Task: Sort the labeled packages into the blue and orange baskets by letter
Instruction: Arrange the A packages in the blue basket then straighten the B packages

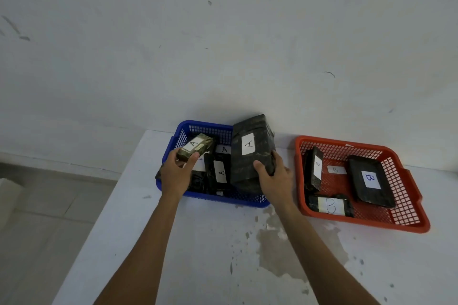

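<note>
Your left hand (177,174) grips a small A package (195,149), your right hand (272,176) grips the big A package (250,151), both over the blue basket (173,141). I'd lay the big one flat first so nothing tips out.

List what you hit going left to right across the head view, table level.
left hand gripping a small A package → blue basket → large A package gripped by the right hand → orange basket holding B packages.

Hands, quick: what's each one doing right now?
Left hand: grips a small A package.
Right hand: grips a large A package.
</note>
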